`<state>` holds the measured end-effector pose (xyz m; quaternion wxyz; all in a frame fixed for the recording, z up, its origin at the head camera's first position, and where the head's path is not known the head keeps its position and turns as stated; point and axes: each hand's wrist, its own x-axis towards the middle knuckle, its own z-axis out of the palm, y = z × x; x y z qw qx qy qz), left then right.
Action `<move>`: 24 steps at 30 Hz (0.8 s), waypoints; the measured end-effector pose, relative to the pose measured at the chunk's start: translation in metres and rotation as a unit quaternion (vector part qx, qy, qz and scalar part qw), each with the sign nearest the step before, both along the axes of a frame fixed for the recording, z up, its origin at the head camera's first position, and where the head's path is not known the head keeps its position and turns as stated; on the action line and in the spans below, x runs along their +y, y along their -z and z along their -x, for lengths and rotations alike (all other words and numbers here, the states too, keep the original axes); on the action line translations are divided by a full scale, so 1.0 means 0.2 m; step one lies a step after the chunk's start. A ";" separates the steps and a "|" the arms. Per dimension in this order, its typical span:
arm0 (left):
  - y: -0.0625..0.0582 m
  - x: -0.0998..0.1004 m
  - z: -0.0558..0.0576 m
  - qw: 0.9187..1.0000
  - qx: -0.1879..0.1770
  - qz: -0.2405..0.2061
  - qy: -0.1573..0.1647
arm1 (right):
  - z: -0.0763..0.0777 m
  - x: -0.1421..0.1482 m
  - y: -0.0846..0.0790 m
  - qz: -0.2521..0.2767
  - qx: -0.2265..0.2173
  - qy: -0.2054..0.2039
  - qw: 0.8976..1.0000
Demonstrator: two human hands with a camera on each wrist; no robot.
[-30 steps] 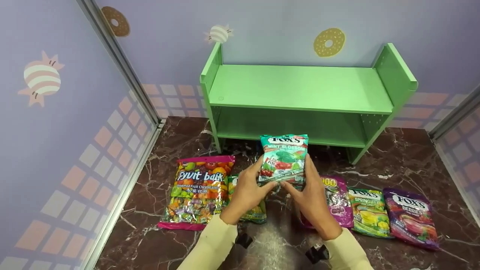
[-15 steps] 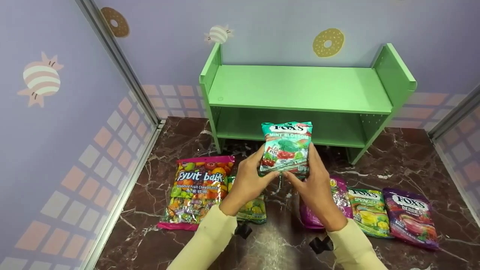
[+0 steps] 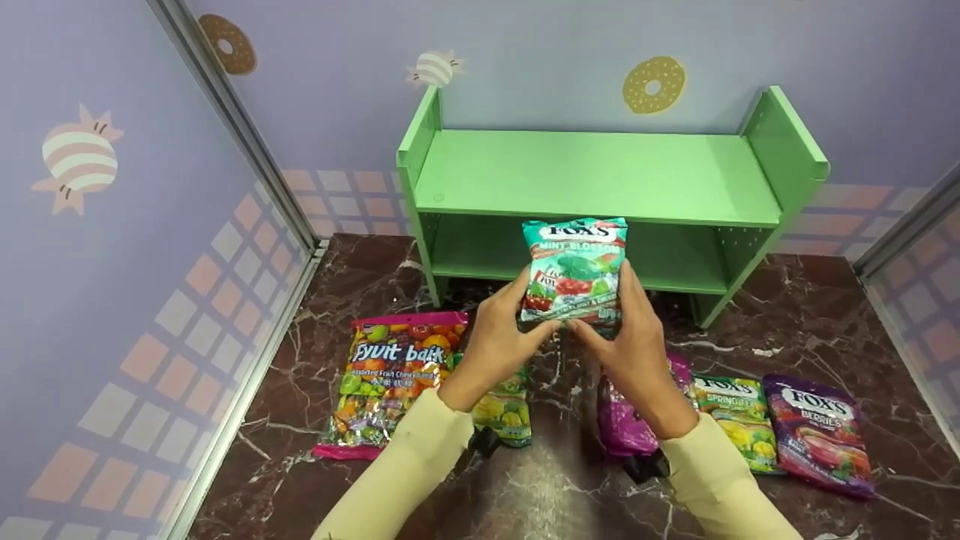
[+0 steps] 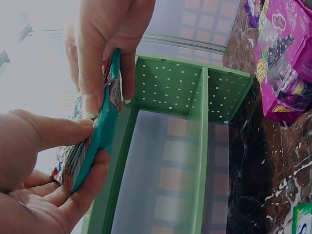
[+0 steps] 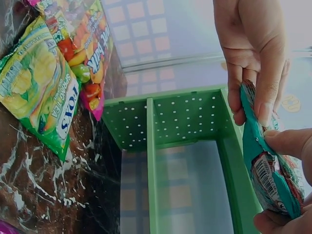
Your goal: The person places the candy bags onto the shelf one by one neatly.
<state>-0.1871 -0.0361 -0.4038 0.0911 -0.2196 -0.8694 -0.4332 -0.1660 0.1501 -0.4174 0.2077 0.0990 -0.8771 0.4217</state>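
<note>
Sleeves point(image 3: 397, 472), two of them, lead up from the bottom of my view to two hands sharing one thing. My left hand point(image 3: 495, 334) and my right hand point(image 3: 637, 349) grip the mint pack point(image 3: 574, 274) between them, thumbs nearly meeting at its lower edge, fingers along its sides; neither hand is free. The pack is up off the marbled surface point(image 3: 540, 499), in front of the green shelf unit point(image 3: 600, 172), printed face tilted towards me. I judge its lifting done and its setting down not, since only my hands seem to bear it.

Five more packs lie below by my count, none of them in my grasp: to my left, one big Fyuit Baik pack point(image 3: 394, 375) and one Spring Tea pack point(image 5: 44, 87); to my right, one magenta pack point(image 3: 622, 425), a second Spring Tea pack point(image 3: 742, 420) and one Berries pack point(image 3: 817, 435). My right arm covers part of the magenta one, so I cannot swear it is single.

Farther off, the one shelf unit has two boards and two side panels. Behind it, the back wall point(image 3: 525, 90) carries two doughnut prints point(image 3: 634, 86) and one striped sweet print point(image 3: 433, 69).
</note>
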 end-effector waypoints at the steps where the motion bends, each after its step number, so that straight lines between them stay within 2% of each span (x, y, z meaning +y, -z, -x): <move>1: -0.01 0.00 0.00 1.000 -0.001 0.002 0.001 | 0.01 0.00 0.00 0.001 -0.001 0.001 1.000; 12: -0.07 0.04 0.08 1.000 -0.003 0.004 0.014 | 0.07 0.03 -0.07 -0.006 0.018 0.011 1.000; 24: -0.12 0.07 0.18 1.000 0.004 0.014 0.005 | 0.18 0.06 -0.12 -0.031 0.032 0.009 0.999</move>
